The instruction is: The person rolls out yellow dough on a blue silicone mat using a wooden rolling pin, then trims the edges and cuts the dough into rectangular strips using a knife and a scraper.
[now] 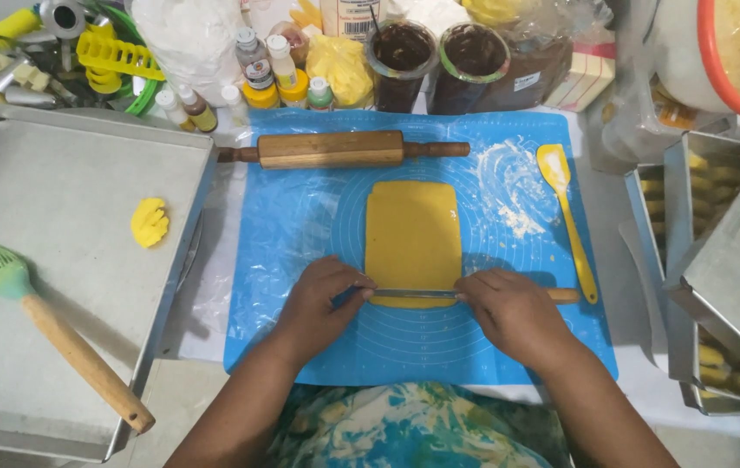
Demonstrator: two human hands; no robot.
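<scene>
Fingers of left hand (322, 299) pinched on the blade tip of a knife (413, 294); right hand (513, 312) closed over the blade's other end, wooden handle poking out past it toward the mat's right edge. Blade laid flat across the near end of the dough (413, 238), pressed from both ends, seemingly to keep the cut straight and even. Dough a yellow rectangle at the middle of the blue mat (300, 234), long side running away from the body.

Along the mat's far edge, a rolling pin (335, 149), parked clear of the dough. Near the right edge, a yellow spatula (565, 208) beside a flour smear. Off the left edge, a metal tray (49, 208) carrying a yellow shaped piece (149, 222) and a brush (49, 334). Bottles and jars crowd the tabletop's far edge; more trays at right. Nothing blocking the blade.
</scene>
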